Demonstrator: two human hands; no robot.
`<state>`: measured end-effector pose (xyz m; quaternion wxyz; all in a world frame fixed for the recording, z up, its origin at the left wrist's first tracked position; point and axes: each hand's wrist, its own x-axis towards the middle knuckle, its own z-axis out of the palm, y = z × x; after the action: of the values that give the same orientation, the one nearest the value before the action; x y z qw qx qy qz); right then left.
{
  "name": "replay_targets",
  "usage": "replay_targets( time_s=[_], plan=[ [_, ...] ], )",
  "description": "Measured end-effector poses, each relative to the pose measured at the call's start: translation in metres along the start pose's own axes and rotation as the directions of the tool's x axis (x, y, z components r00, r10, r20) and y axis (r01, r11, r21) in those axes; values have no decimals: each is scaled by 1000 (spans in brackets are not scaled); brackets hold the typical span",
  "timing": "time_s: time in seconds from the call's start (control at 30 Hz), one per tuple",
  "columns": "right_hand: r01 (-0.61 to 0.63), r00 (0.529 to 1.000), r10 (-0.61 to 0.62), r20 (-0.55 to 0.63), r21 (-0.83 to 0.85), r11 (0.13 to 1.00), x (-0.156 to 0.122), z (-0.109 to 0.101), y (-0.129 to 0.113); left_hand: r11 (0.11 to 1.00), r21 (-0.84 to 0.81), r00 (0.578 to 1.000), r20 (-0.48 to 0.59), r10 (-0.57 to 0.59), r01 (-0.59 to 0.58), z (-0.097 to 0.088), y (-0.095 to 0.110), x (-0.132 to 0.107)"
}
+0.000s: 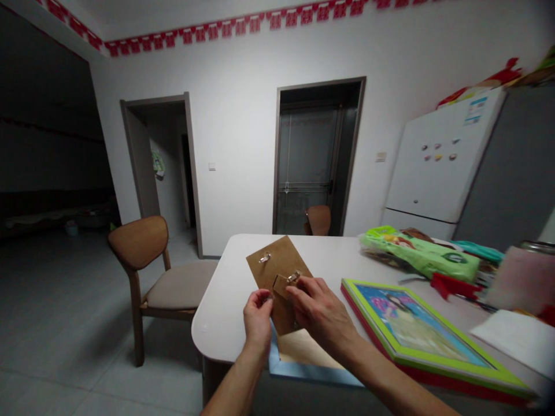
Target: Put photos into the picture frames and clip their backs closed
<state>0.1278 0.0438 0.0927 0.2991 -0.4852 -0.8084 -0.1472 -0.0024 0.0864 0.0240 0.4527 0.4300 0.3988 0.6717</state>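
A brown picture-frame backing board (284, 251) is tilted above the white table, with a metal hanger (265, 258) near its upper left corner. A second metal fitting (293, 277) sits near its middle, by a small flap outlined in dark. My right hand (318, 309) closes its thumb and fingers on the board at this flap, just under the fitting. Beside the board's left edge, my left hand (259, 315) is closed in a pinch; what lies between its fingertips is too small to make out. Under both hands lies a light blue frame (312, 372) with a pale tan panel inside it.
Right of my hands, a picture in a lime-green frame (416, 329) lies on a red-edged one. Behind it are a green plastic package (425, 254) and white paper (515, 341). A wooden chair (173, 286) stands left of the table (229, 289); a fridge (437, 156) is at the back right.
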Motion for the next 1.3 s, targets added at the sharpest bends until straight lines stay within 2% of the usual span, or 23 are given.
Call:
replay_targets(
  time_s=[0.07,0.13,0.23,0.33,0.4,0.5,0.57,0.63,0.7,0.73,0.8,0.87,0.93,0.97,1.0,1.07,1.1,1.2,1.3],
  plan=[
    [-70,997,71,-8,75,995,0,-1,6,1000,11,999,-30,-13,13,-12,7,5],
    [-190,982,187,34,109,976,-5,4,19,998,45,997,-59,-44,47,-35,14,10],
    [-360,922,349,170,42,932,-24,21,46,983,136,988,-107,-108,123,-77,18,14],
    [-451,842,450,296,-70,890,-47,42,68,948,271,982,-134,-136,168,-112,12,16],
    [-476,808,483,337,-107,873,-56,53,77,915,367,983,-134,-125,167,-124,8,17],
    [-500,789,498,359,-96,861,-59,58,81,856,504,991,-110,-73,119,-130,6,19],
    [-559,766,545,342,-66,827,-55,56,82,808,585,996,-86,-29,74,-130,11,20],
    [-676,700,625,346,36,736,-52,51,82,760,650,998,-53,25,16,-127,18,18],
    [-780,622,673,400,239,578,-48,42,80,720,691,996,-6,85,-57,-118,24,12],
    [-800,600,666,442,355,484,-47,36,77,706,702,993,26,112,-98,-111,27,8],
    [-783,598,621,507,534,319,-43,24,68,689,703,984,104,144,-175,-87,29,-6],
    [-748,617,590,520,620,236,-38,10,55,692,677,967,210,144,-250,-55,29,-24],
    [-720,640,586,497,655,229,-33,0,43,702,631,933,331,140,-330,-19,30,-43],
    [-707,652,585,482,666,239,-30,-4,38,705,597,903,403,148,-382,-2,32,-51],
    [-694,666,577,472,676,247,-28,-7,35,695,547,850,494,182,-466,12,34,-58],
    [-675,690,548,472,694,252,-27,-8,34,649,506,793,549,265,-568,31,43,-66],
    [-668,700,535,474,700,254,-28,-7,36,627,499,776,556,299,-599,34,48,-67],
    [-682,702,527,479,667,301,-33,1,50,595,540,797,492,351,-595,23,62,-58],
    [-728,682,581,443,481,488,-42,13,65,601,627,867,318,384,-496,-10,68,-41]
  ],
)
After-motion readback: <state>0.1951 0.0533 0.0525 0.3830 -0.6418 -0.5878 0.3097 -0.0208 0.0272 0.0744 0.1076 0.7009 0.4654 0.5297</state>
